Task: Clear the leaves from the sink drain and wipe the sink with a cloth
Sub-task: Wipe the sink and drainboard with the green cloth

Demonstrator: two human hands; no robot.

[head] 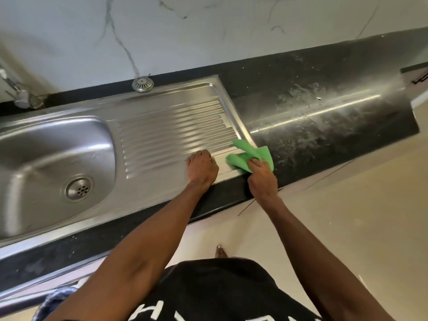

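Gripping a bunched green cloth (249, 157), the right hand (262, 176) presses it onto the near right corner of the stainless steel sink's (162, 93) ribbed drainboard (173, 128), where the metal meets the dark desk (324, 121). Part of the cloth spills past the sink's rim onto the desk. It looks thin, soft and light, so it should crumple easily and go wherever the fingers push it; a loose corner sticks up beyond the knuckles. Bunching it in the palm, as the right hand does, seems the sensible hold, since a flat sheet would likely drag and fold on the ribs.

Just beside the cloth, toward the basin, the left hand (202, 169) rests on the drainboard with its fingers curled down onto the metal and nothing in it; it appears to be bracing.

Farther from the cloth, across the drainboard, lies the basin (53, 144). Its drain (77, 186) shows bare holes and no leaves that I can make out, so that part of the job looks finished, though the picture is blurred there. The basin holds no standing water that I can see.

Behind the drainboard, far from the cloth, a round perforated strainer cap (143, 83) sits on the back rim against the marbled wall (208, 31). To the right of the cloth the desk carries pale dusty smears.
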